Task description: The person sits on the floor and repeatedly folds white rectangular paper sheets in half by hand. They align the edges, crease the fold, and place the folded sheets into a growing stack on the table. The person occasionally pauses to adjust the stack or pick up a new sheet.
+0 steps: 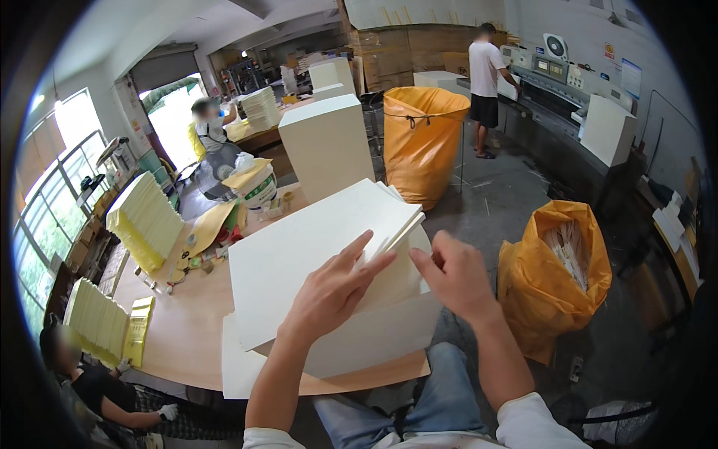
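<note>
Paper stack fills the middle of the frame on my feed, its top a broad white sheet and its upper-right corner separated into several raised layers. Over it I have the left hand with fingers spread and grasping nothing I can make out, the fingertips near that raised corner. Just to the right, the right hand is partly curled, thumb toward the sheet edges; I cannot tell whether it pinches any. Beneath lies a wooden table, with yellowish paper piles along the left of the frame. I see a tall white block above centre, beside a large orange bag, and a second orange bag holding paper scraps at right. At upper right, a person stands at a grey machine.
</note>
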A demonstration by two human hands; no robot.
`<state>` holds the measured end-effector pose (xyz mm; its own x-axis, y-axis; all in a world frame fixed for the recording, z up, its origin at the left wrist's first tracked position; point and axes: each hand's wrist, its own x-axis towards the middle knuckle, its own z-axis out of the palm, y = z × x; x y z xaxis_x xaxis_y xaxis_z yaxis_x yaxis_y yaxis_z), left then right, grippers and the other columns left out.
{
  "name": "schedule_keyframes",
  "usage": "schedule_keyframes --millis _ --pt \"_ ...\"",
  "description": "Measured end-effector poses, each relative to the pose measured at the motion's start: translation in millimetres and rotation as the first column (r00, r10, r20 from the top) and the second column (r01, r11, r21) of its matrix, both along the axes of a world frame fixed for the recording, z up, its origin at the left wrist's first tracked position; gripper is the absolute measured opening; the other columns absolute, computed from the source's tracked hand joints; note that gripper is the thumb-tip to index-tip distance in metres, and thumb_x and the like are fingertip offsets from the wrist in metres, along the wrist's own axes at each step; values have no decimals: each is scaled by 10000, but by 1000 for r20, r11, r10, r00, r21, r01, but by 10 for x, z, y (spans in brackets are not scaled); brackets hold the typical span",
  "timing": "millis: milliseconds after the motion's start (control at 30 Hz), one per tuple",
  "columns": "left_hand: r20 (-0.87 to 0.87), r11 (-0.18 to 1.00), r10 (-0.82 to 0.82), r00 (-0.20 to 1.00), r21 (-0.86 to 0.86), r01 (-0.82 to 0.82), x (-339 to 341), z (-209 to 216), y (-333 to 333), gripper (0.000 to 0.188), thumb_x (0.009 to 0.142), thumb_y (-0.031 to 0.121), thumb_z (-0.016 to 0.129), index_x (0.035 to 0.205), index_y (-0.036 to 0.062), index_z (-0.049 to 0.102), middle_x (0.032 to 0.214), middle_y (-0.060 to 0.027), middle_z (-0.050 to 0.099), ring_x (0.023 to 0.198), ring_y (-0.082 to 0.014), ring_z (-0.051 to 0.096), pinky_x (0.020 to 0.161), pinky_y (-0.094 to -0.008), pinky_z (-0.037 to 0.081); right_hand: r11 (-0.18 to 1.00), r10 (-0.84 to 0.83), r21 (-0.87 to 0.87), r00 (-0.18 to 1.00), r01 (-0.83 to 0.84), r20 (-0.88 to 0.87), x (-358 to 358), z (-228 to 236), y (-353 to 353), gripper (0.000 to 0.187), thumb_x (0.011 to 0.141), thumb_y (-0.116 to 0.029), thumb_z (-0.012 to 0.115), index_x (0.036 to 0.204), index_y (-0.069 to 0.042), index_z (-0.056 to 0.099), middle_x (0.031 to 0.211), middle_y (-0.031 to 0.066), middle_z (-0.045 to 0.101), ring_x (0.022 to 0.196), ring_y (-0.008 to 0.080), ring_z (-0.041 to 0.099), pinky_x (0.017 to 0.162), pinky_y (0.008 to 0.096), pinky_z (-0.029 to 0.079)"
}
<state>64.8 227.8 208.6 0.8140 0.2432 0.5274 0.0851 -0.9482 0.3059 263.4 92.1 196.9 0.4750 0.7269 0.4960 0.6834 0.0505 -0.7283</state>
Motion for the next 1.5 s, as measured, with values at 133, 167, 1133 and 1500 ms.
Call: schedule_keyframes --millis 133,167,1133,1500 --pt "36 999 -26 999 -19 27 3 -41 72 381 976 93 660 1285 308 720 1511 -202 546 1198 -394 679 958 -435 580 958 226 267 840 -102 -493 -58 -76 156 429 1026 -281 665 709 -77 461 605 11 498 519 79 482 487 275 370" --pt "35 998 -13 999 -55 15 -6 -38 67 350 979 97 660 1261 292 728 1508 -203 548 1201 -393 679 954 -438 582 945 302 296 719 -139 -627 -52 -69 162 422 1031 -273 656 702 -98 456 605 -14 495 512 61 471 476 252 359" --pt "40 984 52 998 -174 -44 10 55 -32 369 947 54 666 1278 201 735 1562 -182 513 1188 -393 698 966 -439 597 984 86 168 989 -65 -120 59 -116 195 374 1012 -293 655 707 -116 532 616 -13 539 532 93 567 461 232 379" --pt "-18 986 20 1000 -166 -23 -20 90 -20 459 715 242 943 1132 207 755 1453 -125 595 1247 -384 664 1006 -461 585 935 353 265 554 -235 -754 95 -25 151 351 998 -254 672 704 -110 548 620 -4 576 524 96 587 452 236 376"
